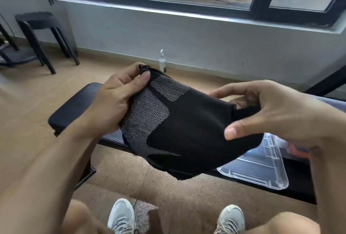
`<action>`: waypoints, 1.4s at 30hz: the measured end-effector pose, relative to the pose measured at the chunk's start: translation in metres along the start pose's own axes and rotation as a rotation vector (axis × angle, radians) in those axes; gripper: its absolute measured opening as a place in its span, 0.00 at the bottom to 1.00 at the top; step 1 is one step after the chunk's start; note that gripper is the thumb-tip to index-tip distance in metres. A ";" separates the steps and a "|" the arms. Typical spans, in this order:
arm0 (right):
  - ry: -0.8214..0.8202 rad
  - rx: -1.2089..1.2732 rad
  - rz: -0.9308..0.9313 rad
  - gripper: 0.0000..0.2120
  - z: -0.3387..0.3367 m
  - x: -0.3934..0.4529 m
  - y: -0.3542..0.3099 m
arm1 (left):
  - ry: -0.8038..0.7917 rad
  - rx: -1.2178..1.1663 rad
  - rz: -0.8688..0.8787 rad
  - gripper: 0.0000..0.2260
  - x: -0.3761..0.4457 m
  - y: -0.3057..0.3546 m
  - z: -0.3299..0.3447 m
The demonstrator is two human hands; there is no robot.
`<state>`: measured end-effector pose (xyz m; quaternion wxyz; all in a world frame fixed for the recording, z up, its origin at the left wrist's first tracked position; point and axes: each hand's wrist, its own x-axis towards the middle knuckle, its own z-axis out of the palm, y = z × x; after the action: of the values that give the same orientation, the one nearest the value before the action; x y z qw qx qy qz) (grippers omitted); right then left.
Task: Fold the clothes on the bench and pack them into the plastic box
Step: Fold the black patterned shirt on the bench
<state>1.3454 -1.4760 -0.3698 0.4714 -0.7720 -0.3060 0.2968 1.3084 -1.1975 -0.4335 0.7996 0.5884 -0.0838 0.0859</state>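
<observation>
A: Head view: which step?
B: Folding. Left hand (pixel 114 98) pinches the black garment (pixel 187 130) corner; right hand (pixel 277 110) has a loose grip on the opposite edge, above the desk (pixel 74 106).
A: Next?
B: Probably fold, then lower into the plastic box (pixel 262 168).

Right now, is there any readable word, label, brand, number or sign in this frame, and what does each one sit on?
None can be read.
The white bottle on the floor by the wall has a dark patch that may be a label: too small and blurred to read.
The black garment, held in the left hand and right hand, shows only grey mesh panels, no print.
The clear plastic box, bench and shoes show no text.
</observation>
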 end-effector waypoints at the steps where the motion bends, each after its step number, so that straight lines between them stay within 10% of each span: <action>1: 0.003 -0.076 0.041 0.22 -0.003 0.003 0.001 | 0.005 0.041 0.001 0.06 0.001 -0.002 0.000; 12: 0.581 -0.036 0.235 0.12 -0.012 0.092 0.096 | 0.274 0.925 -0.026 0.08 0.062 -0.075 -0.053; 23: 0.923 0.141 -0.129 0.12 -0.028 0.143 0.121 | 0.271 0.449 0.007 0.05 0.094 -0.085 -0.039; 42: 0.316 -0.569 0.092 0.11 0.011 0.125 0.171 | -0.005 1.137 -0.397 0.06 0.052 -0.118 -0.070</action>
<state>1.4501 -1.4391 -0.5506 0.2646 -0.9224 -0.2644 0.0968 1.3891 -1.1633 -0.5513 0.3602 0.9284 0.0848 -0.0353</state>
